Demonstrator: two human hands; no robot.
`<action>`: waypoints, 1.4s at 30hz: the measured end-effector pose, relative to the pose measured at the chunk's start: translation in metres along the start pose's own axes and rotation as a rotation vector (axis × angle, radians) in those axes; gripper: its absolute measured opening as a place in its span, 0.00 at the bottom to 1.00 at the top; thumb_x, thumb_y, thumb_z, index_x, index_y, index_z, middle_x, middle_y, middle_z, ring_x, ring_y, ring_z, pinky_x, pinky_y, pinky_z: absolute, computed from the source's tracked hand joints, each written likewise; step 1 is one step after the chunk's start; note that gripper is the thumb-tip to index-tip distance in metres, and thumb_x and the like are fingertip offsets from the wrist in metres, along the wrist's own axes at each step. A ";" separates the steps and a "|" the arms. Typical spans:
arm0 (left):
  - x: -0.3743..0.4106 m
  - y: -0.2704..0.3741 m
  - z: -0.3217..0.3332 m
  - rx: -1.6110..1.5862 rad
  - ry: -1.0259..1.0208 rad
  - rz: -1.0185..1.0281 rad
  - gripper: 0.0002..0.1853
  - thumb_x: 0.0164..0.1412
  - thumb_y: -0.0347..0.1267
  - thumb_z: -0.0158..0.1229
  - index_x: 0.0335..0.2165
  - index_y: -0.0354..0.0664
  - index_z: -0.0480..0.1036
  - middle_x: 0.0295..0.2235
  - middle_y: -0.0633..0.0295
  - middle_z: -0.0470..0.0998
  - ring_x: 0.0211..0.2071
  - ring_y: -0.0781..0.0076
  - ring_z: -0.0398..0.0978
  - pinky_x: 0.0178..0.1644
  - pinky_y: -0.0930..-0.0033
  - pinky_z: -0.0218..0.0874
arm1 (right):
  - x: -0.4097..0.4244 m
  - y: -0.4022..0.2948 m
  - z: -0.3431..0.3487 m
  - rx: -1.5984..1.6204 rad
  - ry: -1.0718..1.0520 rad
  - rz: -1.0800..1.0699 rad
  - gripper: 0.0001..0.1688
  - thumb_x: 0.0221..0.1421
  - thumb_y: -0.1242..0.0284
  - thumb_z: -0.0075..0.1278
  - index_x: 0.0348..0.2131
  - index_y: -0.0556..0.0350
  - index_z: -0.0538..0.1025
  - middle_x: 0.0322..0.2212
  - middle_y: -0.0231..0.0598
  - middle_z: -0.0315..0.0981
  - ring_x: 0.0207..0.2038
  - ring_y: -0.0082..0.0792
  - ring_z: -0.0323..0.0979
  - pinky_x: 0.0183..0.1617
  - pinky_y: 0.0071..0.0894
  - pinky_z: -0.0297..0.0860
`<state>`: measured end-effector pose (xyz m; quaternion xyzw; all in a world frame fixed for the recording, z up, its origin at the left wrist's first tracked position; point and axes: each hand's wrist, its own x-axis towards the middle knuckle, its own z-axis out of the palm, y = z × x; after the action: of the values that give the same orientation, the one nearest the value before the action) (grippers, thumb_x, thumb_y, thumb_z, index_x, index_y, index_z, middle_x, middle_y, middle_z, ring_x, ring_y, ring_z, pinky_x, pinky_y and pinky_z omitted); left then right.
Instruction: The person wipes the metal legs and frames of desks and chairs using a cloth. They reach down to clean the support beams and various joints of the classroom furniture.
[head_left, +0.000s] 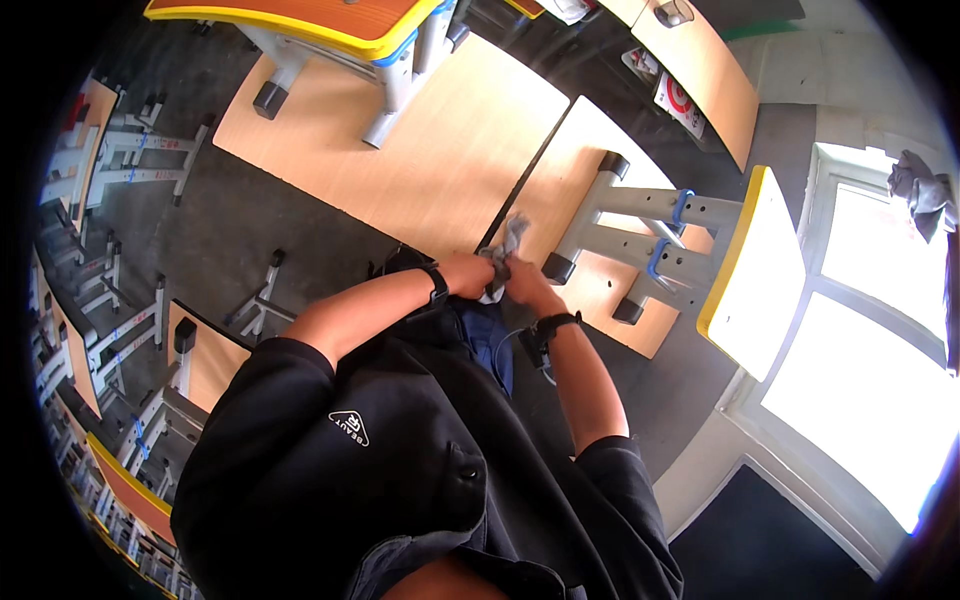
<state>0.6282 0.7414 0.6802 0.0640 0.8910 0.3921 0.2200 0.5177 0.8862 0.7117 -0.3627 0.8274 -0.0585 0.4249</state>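
Observation:
My left hand (471, 275) and my right hand (527, 283) come together in front of my waist, both gripping a grey cloth (514, 234). The cloth is bunched between the fists, and a loose end sticks up beyond them. Just past my hands lie two wood-grain tabletops (420, 180), with a dark narrow gap between them. Upturned on the right-hand tabletop (551, 176) is a stool with grey metal legs (645, 202) and a yellow-edged seat (739, 277). My fingers are partly hidden by the cloth.
Another yellow-edged stool (315, 22) is upturned on the far left tabletop. A further desk (697, 67) holds papers (679, 105) in its open shelf. Several desks and upturned stools (142, 165) crowd the left. At right is a bright window (862, 360) with a dark cloth (921, 191) hanging by it.

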 end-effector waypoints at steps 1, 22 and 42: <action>-0.003 0.003 -0.001 -0.027 -0.079 -0.036 0.10 0.47 0.26 0.55 0.30 0.35 0.79 0.36 0.47 0.79 0.40 0.47 0.77 0.42 0.53 0.69 | -0.006 0.000 0.008 -0.006 -0.030 0.001 0.22 0.44 0.77 0.46 0.43 0.60 0.74 0.40 0.61 0.74 0.46 0.61 0.71 0.51 0.51 0.67; -0.087 0.021 -0.099 -0.398 -0.128 -0.259 0.20 0.45 0.35 0.61 0.37 0.32 0.75 0.28 0.50 0.78 0.30 0.68 0.76 0.37 0.64 0.65 | -0.037 -0.042 -0.061 0.615 -0.347 -0.166 0.19 0.59 0.62 0.53 0.40 0.61 0.78 0.28 0.31 0.77 0.32 0.23 0.73 0.37 0.26 0.69; -0.037 -0.054 -0.068 -0.013 0.131 -0.277 0.15 0.60 0.37 0.54 0.36 0.34 0.67 0.31 0.39 0.77 0.38 0.40 0.75 0.40 0.46 0.65 | -0.005 -0.066 0.006 0.013 0.250 -0.286 0.40 0.46 0.78 0.50 0.60 0.60 0.61 0.61 0.55 0.55 0.59 0.54 0.60 0.61 0.43 0.63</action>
<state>0.6339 0.6481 0.6943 -0.0866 0.9012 0.3669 0.2138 0.5597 0.8426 0.7379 -0.4637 0.8132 -0.1685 0.3086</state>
